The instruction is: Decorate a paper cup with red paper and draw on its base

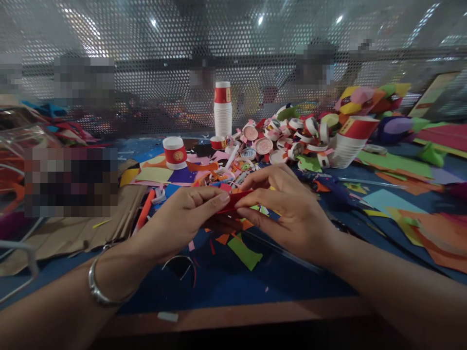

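Between my two hands, above the near middle of the table, is a small piece of red paper. My left hand pinches its left end between thumb and fingers; a silver bangle circles that wrist. The fingertips of my right hand close on the paper's right end. Part of the paper is hidden behind the fingers. Below the hands lies a green paper scrap on the blue tabletop, with smaller orange and red bits around it.
A tall stack of paper cups stands at the back, and a red-and-white cup nearer left. Cut cup pieces are heaped beside a leaning cup stack. Coloured sheets cover the right; flattened cardboard lies left. Perforated metal rises behind.
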The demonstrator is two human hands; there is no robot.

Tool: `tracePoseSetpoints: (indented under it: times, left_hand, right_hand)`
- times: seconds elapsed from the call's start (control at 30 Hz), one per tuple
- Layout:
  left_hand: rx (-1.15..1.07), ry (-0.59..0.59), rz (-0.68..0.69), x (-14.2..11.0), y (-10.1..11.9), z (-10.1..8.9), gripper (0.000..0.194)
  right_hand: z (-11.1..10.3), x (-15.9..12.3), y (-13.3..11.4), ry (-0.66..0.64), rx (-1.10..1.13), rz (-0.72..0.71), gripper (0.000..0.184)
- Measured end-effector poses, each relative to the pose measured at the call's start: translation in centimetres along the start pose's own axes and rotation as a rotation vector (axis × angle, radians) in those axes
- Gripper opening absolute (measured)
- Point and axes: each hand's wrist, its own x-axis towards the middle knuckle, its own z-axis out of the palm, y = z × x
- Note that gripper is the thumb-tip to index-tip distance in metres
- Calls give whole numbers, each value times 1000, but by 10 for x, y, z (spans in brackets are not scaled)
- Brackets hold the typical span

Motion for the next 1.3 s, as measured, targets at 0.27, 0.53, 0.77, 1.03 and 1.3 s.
tracePoseSetpoints:
  times: [0.27,0.53,0.77,1.03,1.3]
  left_hand:
    - [73,-49,35,-2,-3,-1,31]
    - [186,-3,85,-4,-1,3,17]
    - [216,-2,87,-1,-2,2,19]
    - [284,45,152,-2,-2,6,21]
    - [422,74,223,-4,-1,4,22]
  right_hand:
    - [3,1,-1,26,108,124,5]
    - [4,2,-1,21,222,139,14]
    - [5,3,-1,30,254,154,15]
    - [6,4,-2,29,277,183,14]
    - [8,2,1,67,305,285,7]
